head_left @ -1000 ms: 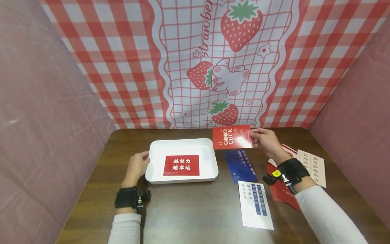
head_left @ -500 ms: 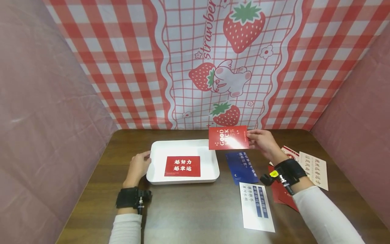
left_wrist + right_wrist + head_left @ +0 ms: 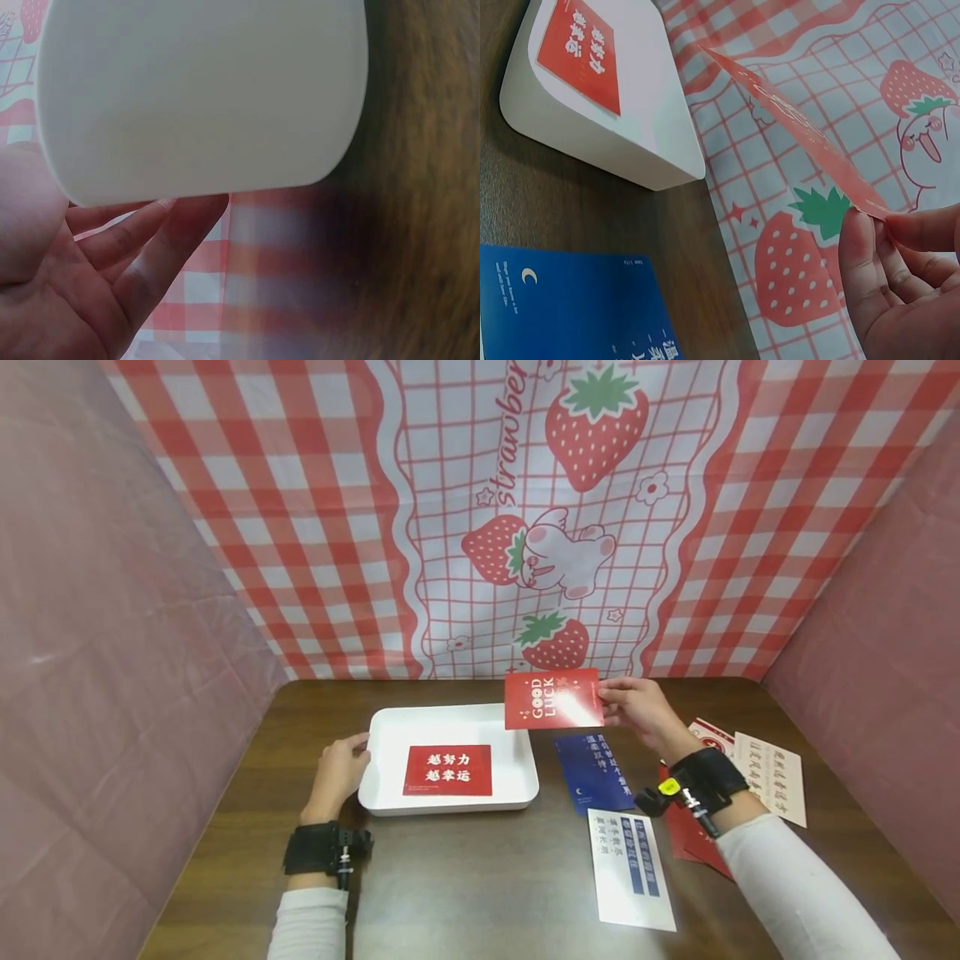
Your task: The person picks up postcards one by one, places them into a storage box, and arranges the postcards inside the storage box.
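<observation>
My right hand (image 3: 637, 706) pinches a red card (image 3: 553, 699) printed GOOD LUCK by its right edge, fingers and thumb together at the rim. The card is raised, and in the head view it overlaps the back right corner of a white tray (image 3: 525, 797). In the right wrist view this card (image 3: 802, 135) is seen nearly edge-on. Another red card (image 3: 448, 770) with white characters lies inside the tray. At the tray's left end, my left hand (image 3: 341, 770) rests its fingers against the outer wall; in the left wrist view the fingers (image 3: 161, 255) are extended there.
Right of the tray lies a blue card (image 3: 592, 772) with a moon, and nearer a white card (image 3: 632, 868). A cream card (image 3: 772, 777) and several red and white cards lie partly under my right forearm. A strawberry-print cloth (image 3: 330, 527) hangs behind the wooden table (image 3: 450, 893).
My right hand has carried the GOOD LUCK card a little to the left, so it now overlaps the tray's corner more. My left hand stays at the tray's end.
</observation>
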`<act>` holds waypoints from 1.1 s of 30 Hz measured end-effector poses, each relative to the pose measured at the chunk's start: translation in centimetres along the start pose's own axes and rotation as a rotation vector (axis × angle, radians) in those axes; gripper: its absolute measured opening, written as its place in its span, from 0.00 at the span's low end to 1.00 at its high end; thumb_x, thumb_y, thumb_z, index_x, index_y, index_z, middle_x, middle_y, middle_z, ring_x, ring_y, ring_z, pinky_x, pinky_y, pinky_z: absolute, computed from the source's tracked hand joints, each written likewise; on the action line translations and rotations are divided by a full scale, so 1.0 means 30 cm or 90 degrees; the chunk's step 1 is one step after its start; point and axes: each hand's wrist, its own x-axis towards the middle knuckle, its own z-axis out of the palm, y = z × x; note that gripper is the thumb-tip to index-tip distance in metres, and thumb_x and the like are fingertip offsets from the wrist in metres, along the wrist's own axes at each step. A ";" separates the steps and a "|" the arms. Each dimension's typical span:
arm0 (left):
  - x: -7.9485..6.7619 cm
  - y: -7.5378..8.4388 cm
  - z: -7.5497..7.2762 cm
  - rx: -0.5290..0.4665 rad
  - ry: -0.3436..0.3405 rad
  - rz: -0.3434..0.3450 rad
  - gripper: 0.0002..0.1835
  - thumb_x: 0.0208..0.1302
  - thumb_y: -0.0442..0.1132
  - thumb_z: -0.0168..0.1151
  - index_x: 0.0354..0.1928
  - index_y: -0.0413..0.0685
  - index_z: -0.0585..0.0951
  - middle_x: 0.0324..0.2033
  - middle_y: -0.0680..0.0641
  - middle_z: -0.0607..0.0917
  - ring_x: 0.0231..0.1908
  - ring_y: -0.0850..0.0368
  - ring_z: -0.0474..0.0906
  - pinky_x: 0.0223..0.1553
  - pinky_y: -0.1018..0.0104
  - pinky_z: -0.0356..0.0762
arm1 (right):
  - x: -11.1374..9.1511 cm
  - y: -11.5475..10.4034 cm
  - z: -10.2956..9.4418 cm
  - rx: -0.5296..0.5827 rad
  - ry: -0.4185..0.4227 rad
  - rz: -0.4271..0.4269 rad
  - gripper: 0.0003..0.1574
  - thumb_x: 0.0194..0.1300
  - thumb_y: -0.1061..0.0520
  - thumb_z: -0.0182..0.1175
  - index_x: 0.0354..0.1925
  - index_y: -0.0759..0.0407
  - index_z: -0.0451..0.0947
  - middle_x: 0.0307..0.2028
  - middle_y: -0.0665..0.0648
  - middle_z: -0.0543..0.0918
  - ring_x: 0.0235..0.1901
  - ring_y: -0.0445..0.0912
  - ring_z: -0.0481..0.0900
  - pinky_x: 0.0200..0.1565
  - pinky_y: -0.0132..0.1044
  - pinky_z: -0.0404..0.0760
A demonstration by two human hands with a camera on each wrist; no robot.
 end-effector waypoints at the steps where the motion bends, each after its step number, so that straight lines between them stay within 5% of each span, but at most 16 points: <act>1: 0.000 0.000 0.000 0.000 0.000 0.000 0.24 0.72 0.36 0.50 0.68 0.40 0.70 0.60 0.35 0.78 0.53 0.43 0.76 0.56 0.48 0.75 | 0.001 -0.003 0.005 0.004 -0.004 0.000 0.26 0.71 0.61 0.54 0.60 0.76 0.66 0.26 0.44 0.81 0.25 0.37 0.79 0.32 0.29 0.83; 7: 0.004 -0.002 0.002 -0.003 0.003 0.000 0.24 0.72 0.36 0.50 0.67 0.40 0.70 0.60 0.35 0.78 0.56 0.41 0.75 0.58 0.46 0.74 | 0.008 -0.008 0.032 0.018 -0.014 -0.008 0.23 0.70 0.63 0.53 0.59 0.77 0.67 0.25 0.45 0.80 0.23 0.37 0.79 0.31 0.29 0.83; 14: 0.002 0.000 0.005 -0.008 -0.003 -0.007 0.24 0.72 0.37 0.50 0.68 0.41 0.70 0.60 0.35 0.78 0.57 0.41 0.75 0.59 0.46 0.73 | -0.006 -0.006 0.057 0.033 -0.039 -0.042 0.11 0.68 0.61 0.57 0.46 0.66 0.77 0.26 0.47 0.81 0.23 0.39 0.80 0.31 0.31 0.84; 22: 0.000 -0.001 0.004 -0.004 -0.001 0.003 0.24 0.72 0.37 0.50 0.67 0.40 0.70 0.59 0.35 0.79 0.56 0.41 0.76 0.58 0.46 0.74 | 0.016 0.002 0.088 0.024 -0.023 -0.013 0.18 0.70 0.64 0.53 0.54 0.75 0.69 0.24 0.46 0.80 0.22 0.38 0.79 0.29 0.30 0.83; 33: 0.000 -0.003 0.004 -0.004 0.001 0.005 0.23 0.72 0.36 0.50 0.67 0.39 0.70 0.59 0.35 0.78 0.57 0.40 0.75 0.59 0.45 0.73 | 0.013 -0.002 0.121 0.032 -0.042 -0.004 0.17 0.71 0.61 0.53 0.54 0.72 0.70 0.26 0.48 0.80 0.23 0.39 0.80 0.30 0.31 0.84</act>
